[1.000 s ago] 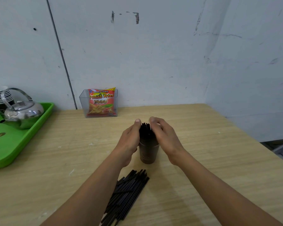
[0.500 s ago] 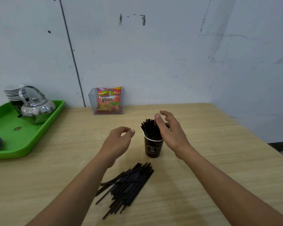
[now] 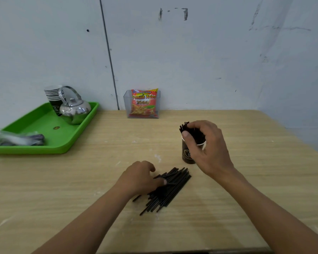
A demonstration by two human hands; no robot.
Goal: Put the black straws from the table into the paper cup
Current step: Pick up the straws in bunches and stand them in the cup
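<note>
Loose black plastic straws [image 3: 168, 189] lie in a slanted pile on the light wooden table [image 3: 62, 189], lower centre of the frame. Left hand [image 3: 141, 177] rests palm-down on the upper left part of that pile, fingers curled onto the straws; whether its grip is closed on any straw cannot be told. Dark brown paper cup [image 3: 187, 153] stands upright right of centre, just above the pile and apart from it. A bundle of black straws [image 3: 185, 126] stands in the cup, tips leaning to the upper left. Right hand [image 3: 207, 143] is curved around the top of the bundle, thumb at the front near the cup rim, fingers behind; grip loosely cupped on the bundle.

Green plastic tray [image 3: 62, 143] sits at centre left, carrying a polished steel kettle [image 3: 74, 109], a stack of paper cups [image 3: 53, 94] behind it and a blurred wrapped item [image 3: 17, 139]. Clear plastic holder [image 3: 126, 101] with a red snack packet [image 3: 144, 103] stands against the pale wall [image 3: 209, 61], above centre.
</note>
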